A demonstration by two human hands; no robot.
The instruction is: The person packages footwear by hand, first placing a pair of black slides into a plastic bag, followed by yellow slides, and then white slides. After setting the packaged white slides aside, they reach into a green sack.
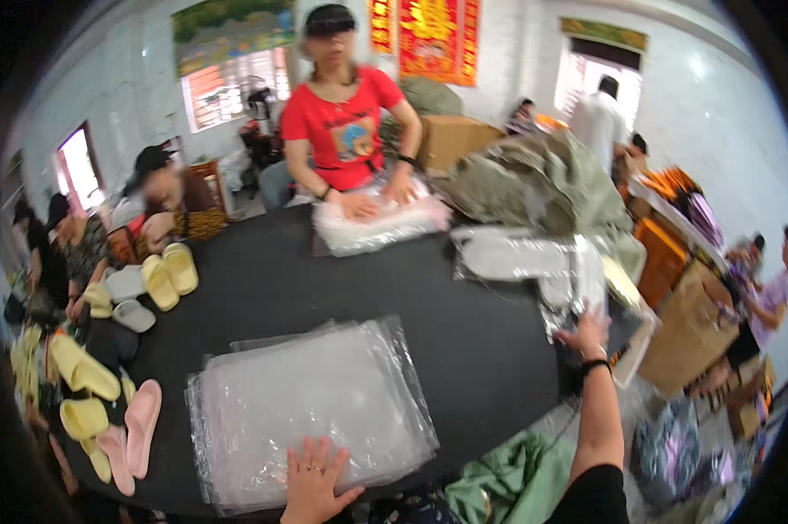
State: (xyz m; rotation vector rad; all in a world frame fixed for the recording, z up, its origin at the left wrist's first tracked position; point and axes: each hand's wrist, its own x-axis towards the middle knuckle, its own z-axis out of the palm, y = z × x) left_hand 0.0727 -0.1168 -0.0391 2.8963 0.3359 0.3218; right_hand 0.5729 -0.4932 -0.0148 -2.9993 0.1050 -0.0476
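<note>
Left hand point(315, 480): While the clear bag stack point(315, 375) lies at the near side of the black table point(276, 284), it is pressed from above by this palm, fingers spread; nothing is seen pinched, and slick sheets are probably being steadied.
Right hand point(589, 334): Out to the right it is stretched, thumb and fingers spread, and the near end of the bagged slippers point(516, 255) is met by the fingertips; a touch, it seems, not a grip.
Bagged slippers: At the table's right side they are laid, likely for easy reach.
Far bundle point(372, 234): Across the table it is pressed by a co-worker's hands point(356, 206), perhaps to be flattened.
Loose slippers point(142, 428): Along the left side they are gathered, perhaps so that the bags are not crowded.
Count: One near stack and one far bundle are seen; two pink, two grey and at least six yellow loose slippers are counted; sheets and bagged pieces cannot be counted surely.
</note>
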